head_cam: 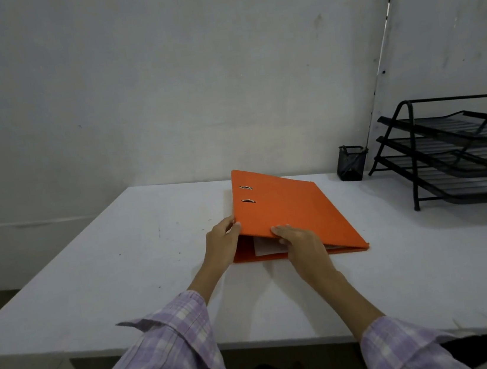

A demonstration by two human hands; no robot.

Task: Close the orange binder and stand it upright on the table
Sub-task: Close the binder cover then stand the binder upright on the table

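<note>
White table (122,262) — both hands grip the half-shut orange binder (289,209), black tray rack (454,150) well right.

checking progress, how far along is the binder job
Nearly closed: the orange binder lies on the table, its top cover still propped open at the near edge, white paper showing inside. Both hands hold that edge, left hand at the corner, right hand over the cover. Left: shut it fully, stand it upright.

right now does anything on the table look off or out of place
Nothing spilled or damaged. The orange binder lies flat, its cover still propped partly open by both hands, white paper showing inside. The mesh pen cup and tray rack stand normally.
</note>
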